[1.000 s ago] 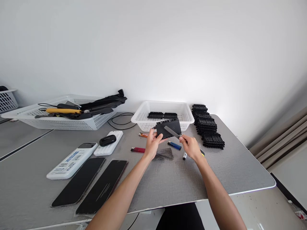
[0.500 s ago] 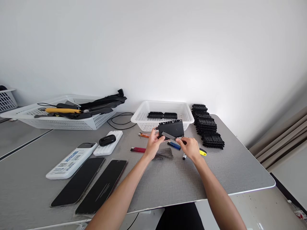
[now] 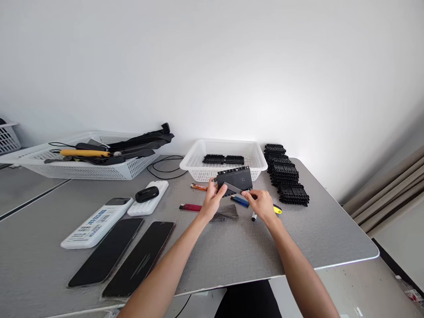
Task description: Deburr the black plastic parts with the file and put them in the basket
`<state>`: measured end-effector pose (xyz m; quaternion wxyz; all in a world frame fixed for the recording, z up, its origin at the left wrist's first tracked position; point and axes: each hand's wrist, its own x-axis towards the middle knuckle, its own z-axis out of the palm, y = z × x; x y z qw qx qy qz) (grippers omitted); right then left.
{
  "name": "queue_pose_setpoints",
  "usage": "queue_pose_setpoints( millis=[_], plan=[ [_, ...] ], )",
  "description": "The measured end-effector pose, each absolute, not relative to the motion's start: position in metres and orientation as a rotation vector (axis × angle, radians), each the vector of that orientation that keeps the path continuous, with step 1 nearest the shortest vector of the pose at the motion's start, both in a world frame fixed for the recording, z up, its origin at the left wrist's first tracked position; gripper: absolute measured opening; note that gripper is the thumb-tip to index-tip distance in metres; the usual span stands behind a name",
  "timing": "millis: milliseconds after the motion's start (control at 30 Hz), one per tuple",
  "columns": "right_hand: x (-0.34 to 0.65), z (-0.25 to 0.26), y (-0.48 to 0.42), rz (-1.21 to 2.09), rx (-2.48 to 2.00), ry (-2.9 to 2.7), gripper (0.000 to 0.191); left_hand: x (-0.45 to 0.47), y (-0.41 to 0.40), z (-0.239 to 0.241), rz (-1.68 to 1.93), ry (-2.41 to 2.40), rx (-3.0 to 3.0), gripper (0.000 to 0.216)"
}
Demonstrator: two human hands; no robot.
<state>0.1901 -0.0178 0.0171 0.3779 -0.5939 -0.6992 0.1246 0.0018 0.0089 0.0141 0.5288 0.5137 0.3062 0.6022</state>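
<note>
Above the table, in front of the white basket, my left hand (image 3: 212, 201) grips a black plastic panel (image 3: 240, 176) with a toothed edge; its smooth face tilts toward me. My left thumb lies at the near end of a flat grey metal strip (image 3: 232, 188). My right hand (image 3: 261, 204) is closed on the strip's other end, holding it slantwise against the panel's lower part. Whether the strip is a file or a blade I cannot tell. Below the hands lie a grey cloth (image 3: 227, 213), a blue lighter (image 3: 240, 201) and a white marker (image 3: 254, 216).
A white basket (image 3: 188, 164) holds two black panels; stacked black panels (image 3: 293, 194) stand to its right. A red utility knife (image 3: 190, 207), an orange lighter (image 3: 198, 187) and a yellow-black handle (image 3: 277, 210) lie nearby. Phones (image 3: 139, 260), power banks (image 3: 96, 225) and another basket (image 3: 92, 170) are leftward.
The panel has tilted slightly in my left hand, so its face catches more light. Both hands keep their hold, and the view has shifted a little.
</note>
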Motion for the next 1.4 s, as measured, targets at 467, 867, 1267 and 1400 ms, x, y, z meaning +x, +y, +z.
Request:
queue_pose_setpoints(
  millis=[467, 867, 1267, 1400],
  plan=[
    [0.194, 0.013, -0.016, 0.199, -1.618, -1.85, 0.058, -0.003, 0.021, 0.002, 1.526, 1.009, 1.401, 0.048],
    [0.19, 0.013, -0.015, 0.302, -1.58, -1.855, 0.055, -0.005, 0.02, 0.0, 1.426, 0.889, 1.483, 0.051],
    [0.19, 0.013, -0.015, 0.33, -1.572, -1.858, 0.057, -0.003, 0.014, 0.009, 1.445, 0.952, 1.508, 0.053],
    [0.196, 0.013, -0.013, 0.319, -1.524, -1.863, 0.058, -0.005, 0.019, 0.006, 1.506, 0.96, 1.445, 0.052]
  ],
)
